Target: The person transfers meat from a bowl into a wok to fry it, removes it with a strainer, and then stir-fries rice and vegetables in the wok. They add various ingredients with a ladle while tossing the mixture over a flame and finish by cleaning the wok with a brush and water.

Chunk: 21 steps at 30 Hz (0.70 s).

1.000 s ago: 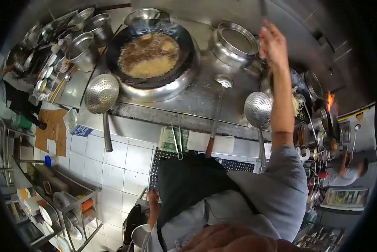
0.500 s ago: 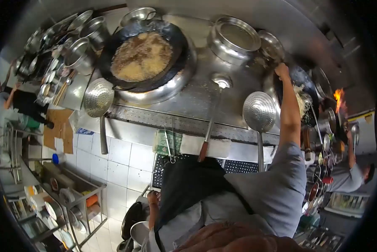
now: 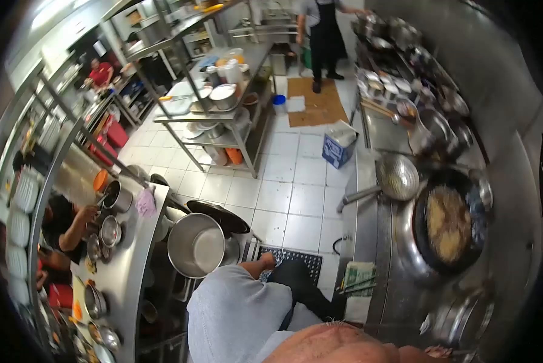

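My left hand (image 3: 266,261) hangs low by the dark apron, just right of a large steel stockpot (image 3: 179,245); its fingers are too small and blurred to read. My right hand (image 3: 439,351) shows only in part at the bottom right edge, near a lidded steel pot (image 3: 460,320), and what it holds is hidden. On the stove sits a black wok (image 3: 420,243) with food in bubbling oil. A perforated skimmer (image 3: 397,178) lies beside it, its handle over the counter edge. A folded green cloth (image 3: 360,272) rests on the counter ledge.
A co-worker in a black apron (image 3: 327,36) stands at the far stove end. Across the steel counter (image 3: 121,257) on the left, another person's arm (image 3: 78,230) reaches toward bowls. A blue-and-white box (image 3: 339,145) and a wire-legged steel shelf (image 3: 214,121) border the tiled floor.
My view has swung left, toward the aisle and shelves. My right hand, earlier at the rim of another wok, now shows at the bottom right edge. My left hand stays low at my side.
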### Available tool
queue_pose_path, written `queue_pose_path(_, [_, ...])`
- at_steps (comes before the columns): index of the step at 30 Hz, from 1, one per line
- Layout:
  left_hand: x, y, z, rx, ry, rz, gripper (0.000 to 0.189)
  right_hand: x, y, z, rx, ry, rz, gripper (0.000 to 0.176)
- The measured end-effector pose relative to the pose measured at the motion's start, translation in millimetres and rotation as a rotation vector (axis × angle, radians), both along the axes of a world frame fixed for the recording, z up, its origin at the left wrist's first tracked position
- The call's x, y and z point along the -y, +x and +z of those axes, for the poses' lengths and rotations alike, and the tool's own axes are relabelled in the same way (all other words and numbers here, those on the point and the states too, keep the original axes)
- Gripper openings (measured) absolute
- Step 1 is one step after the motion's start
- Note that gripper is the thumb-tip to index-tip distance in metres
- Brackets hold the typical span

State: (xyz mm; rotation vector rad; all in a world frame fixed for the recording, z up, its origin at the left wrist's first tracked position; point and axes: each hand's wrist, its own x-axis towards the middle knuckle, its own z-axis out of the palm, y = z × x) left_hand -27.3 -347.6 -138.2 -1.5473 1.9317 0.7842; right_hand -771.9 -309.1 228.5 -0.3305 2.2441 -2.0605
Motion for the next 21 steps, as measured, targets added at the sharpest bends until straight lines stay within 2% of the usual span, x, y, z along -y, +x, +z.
queue_pose_path(3, [-3, -2, 5, -0.157, -0.149, 0.815, 0.042, 35, 98, 39, -0.009, -0.03, 0.166, 0.038])
queue_pose_path(4, [0, 5, 0, -0.191, -0.099, 0.605, 0.05, 43, 118, 47, 0.004, -0.039, 0.218, 0.039])
queue_pose_path(7, [-6, 7, 13, -0.284, -0.2, 1.007, 0.049, 62, 161, 62, 0.035, -0.052, 0.354, 0.04])
queue_pose_path(10, [-13, 15, 23, -0.241, -0.174, 1.007, 0.046, 66, 181, 68, 0.057, -0.053, 0.425, 0.041])
queue_pose_path(13, [-27, 25, 16, -0.153, -0.165, 0.572, 0.043, 65, 190, 73, 0.058, -0.047, 0.462, 0.042])
queue_pose_path(14, [-32, 18, 31, -0.188, -0.082, 0.998, 0.043, 64, 192, 75, 0.06, -0.045, 0.47, 0.043])
queue_pose_path(17, [-44, 17, 22, -0.154, -0.051, 0.989, 0.045, 56, 193, 76, 0.068, -0.032, 0.489, 0.044])
queue_pose_path(21, [-51, 10, 2, -0.223, -0.086, 1.097, 0.046, 46, 195, 74, 0.082, -0.019, 0.497, 0.046])
